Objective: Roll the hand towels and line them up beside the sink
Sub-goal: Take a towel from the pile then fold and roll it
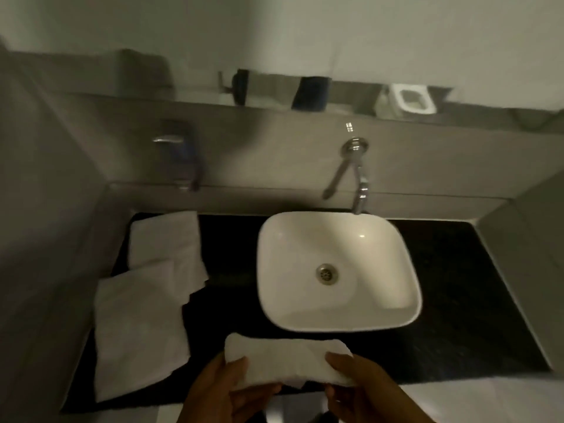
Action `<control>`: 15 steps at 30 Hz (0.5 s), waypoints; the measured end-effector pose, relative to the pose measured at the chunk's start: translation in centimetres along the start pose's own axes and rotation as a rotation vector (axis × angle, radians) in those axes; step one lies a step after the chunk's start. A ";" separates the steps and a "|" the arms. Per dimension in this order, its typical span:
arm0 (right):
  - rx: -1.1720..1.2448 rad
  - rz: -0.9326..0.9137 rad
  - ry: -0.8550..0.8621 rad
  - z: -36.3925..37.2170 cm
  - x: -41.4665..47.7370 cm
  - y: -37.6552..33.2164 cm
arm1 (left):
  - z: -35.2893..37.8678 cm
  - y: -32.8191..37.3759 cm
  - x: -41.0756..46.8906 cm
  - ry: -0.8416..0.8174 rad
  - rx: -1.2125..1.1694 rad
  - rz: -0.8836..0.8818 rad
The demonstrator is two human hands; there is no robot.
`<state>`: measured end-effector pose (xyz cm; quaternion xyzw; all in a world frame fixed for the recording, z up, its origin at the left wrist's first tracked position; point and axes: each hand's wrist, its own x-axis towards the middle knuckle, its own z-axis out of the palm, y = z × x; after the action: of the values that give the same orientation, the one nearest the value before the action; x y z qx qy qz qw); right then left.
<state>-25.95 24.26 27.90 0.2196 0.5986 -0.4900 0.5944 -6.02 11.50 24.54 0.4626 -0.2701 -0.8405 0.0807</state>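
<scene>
Both hands come in from the bottom edge, palms angled inward: left hand and right hand each grip one end of a white hand towel, thumbs on top, fingers curled under, holding it stretched crosswise, bunched and partly rolled, just in front of the white sink over the near edge of the dark surface. Two more white towels lie flat and unrolled on the surface left of the sink, overlapping, the nearer one hanging toward the front edge.
</scene>
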 end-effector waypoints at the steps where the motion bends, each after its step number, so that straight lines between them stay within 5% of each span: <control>1: 0.014 -0.025 0.055 -1.1 -1.0 -0.6 | 0.3 -0.1 -0.2 -0.056 0.083 -0.006; 6: 0.097 -0.208 0.304 -8.7 -4.3 -3.0 | 8.9 -2.9 1.0 -0.233 0.351 0.013; 8: 0.222 -0.280 0.379 -11.8 -4.9 -4.0 | 14.4 -4.4 3.3 -0.048 0.363 0.065; 15: 0.503 -0.538 0.320 -26.7 -3.7 -11.8 | 33.6 -7.4 10.7 -0.124 0.460 0.167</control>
<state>-48.40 43.08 30.17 0.2673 0.5812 -0.7189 0.2719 -38.75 26.33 27.12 0.3926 -0.4959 -0.7742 0.0256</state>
